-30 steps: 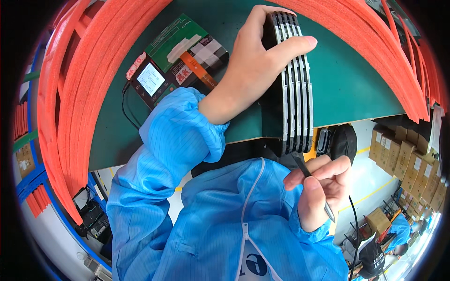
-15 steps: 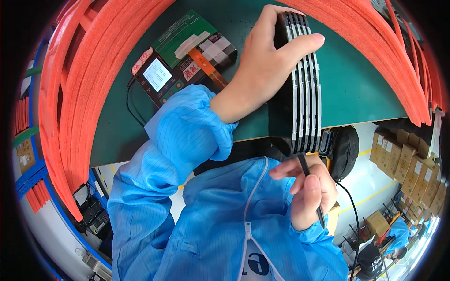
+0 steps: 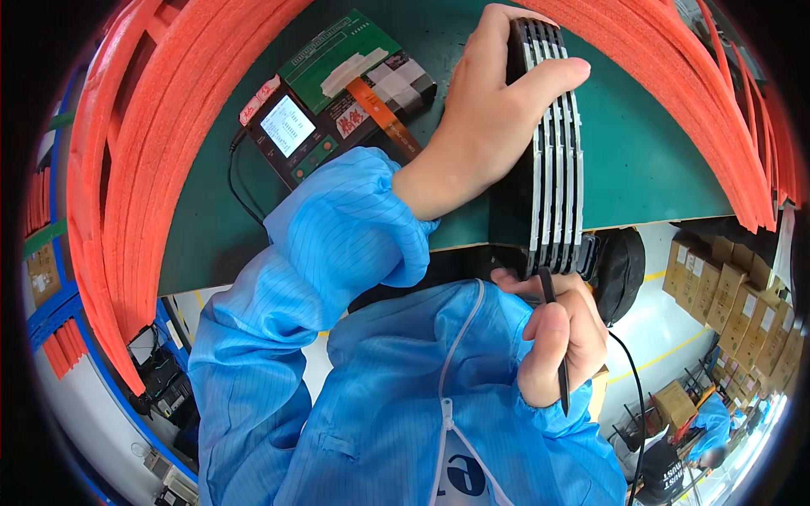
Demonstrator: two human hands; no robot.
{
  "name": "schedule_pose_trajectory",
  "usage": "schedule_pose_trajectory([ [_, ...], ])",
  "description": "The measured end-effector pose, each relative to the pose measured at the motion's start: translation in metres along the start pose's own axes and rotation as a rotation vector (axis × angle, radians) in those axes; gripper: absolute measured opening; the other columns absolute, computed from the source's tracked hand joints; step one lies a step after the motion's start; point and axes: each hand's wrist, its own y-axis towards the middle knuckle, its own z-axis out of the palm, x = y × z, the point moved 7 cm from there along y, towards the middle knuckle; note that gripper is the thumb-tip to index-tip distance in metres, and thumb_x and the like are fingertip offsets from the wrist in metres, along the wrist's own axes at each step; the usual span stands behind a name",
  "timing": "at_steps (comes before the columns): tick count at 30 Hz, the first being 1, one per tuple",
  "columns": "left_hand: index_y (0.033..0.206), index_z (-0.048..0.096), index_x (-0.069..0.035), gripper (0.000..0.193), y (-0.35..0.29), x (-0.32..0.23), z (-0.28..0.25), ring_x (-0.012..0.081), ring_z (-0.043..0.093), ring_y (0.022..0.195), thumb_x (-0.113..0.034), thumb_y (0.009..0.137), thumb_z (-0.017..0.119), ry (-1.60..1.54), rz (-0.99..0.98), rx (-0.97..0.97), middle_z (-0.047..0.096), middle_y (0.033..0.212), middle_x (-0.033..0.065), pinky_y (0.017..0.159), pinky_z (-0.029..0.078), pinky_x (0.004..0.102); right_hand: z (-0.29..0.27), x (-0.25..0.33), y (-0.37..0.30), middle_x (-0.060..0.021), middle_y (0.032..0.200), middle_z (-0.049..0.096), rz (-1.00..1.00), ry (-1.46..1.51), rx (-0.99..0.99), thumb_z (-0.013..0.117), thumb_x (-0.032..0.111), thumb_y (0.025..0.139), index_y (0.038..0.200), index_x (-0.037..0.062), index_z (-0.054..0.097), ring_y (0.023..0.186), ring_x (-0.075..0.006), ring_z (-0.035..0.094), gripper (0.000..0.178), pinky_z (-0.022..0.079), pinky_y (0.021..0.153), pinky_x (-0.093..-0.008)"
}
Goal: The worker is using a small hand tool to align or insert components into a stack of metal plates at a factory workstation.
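Observation:
A stack of several flat black panels with silvery edges (image 3: 557,160) stands on edge by the table's front side. My left hand (image 3: 485,110) is closed around its upper part, the thumb lying across the edges and the fingers behind. Just under the stack's lower end is my right hand (image 3: 574,333), closed on a slim black pen-like tool (image 3: 550,291). The tool is nearly upright, its pointed end downward and its upper end at the stack's bottom edges. Whether it touches them I cannot tell.
On the green table (image 3: 650,160), a device with a lit screen (image 3: 287,125) and a green circuit board (image 3: 342,59) sits left of my left hand. An orange ribbon cable (image 3: 381,114) crosses it. Red foam strips (image 3: 143,169) arch around the table. Cardboard boxes (image 3: 730,308) stand at the right.
The black tool has turned more upright, and my right fingers have moved up to the stack's lower end. My left hand and the stack have shifted slightly right.

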Motion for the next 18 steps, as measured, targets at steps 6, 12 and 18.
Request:
schedule_pose_trajectory([
  [6, 0.114, 0.050, -0.003, 0.026, 0.0002, 0.0009, -0.0006, 0.0081, 0.054, 0.073, -0.015, 0.096, 0.064, -0.025, 0.003, -0.016, 0.053, 0.086, 0.0023, 0.064, 0.042, 0.0216, -0.0002, -0.0023, -0.0008, -0.0245, 0.099, 0.067, -0.032, -0.015, 0.005, 0.049, 0.003, 0.099, 0.083, -0.0100, 0.057, 0.087, -0.0301, 0.068, 0.023, 0.054, 0.080, -0.0358],
  [12, 0.114, 0.049, -0.003, 0.025, -0.0005, 0.0019, 0.0001, 0.0076, 0.053, 0.074, -0.014, 0.096, 0.063, -0.046, -0.018, -0.012, 0.052, 0.086, 0.0019, 0.065, 0.042, 0.0211, -0.0001, -0.0056, 0.0002, -0.0224, 0.096, 0.067, -0.012, 0.015, -0.028, 0.050, 0.000, 0.097, 0.084, -0.0102, 0.059, 0.082, -0.0283, 0.065, 0.019, 0.052, 0.075, -0.0338],
  [18, 0.114, 0.049, -0.003, 0.024, 0.0005, 0.0008, 0.0005, 0.0075, 0.053, 0.072, -0.014, 0.097, 0.062, -0.039, 0.005, -0.024, 0.052, 0.086, 0.0019, 0.064, 0.042, 0.0208, -0.0013, -0.0033, 0.0005, -0.0218, 0.093, 0.067, -0.071, 0.023, -0.011, 0.050, 0.001, 0.096, 0.082, -0.0102, 0.059, 0.081, -0.0278, 0.064, 0.020, 0.052, 0.074, -0.0332],
])
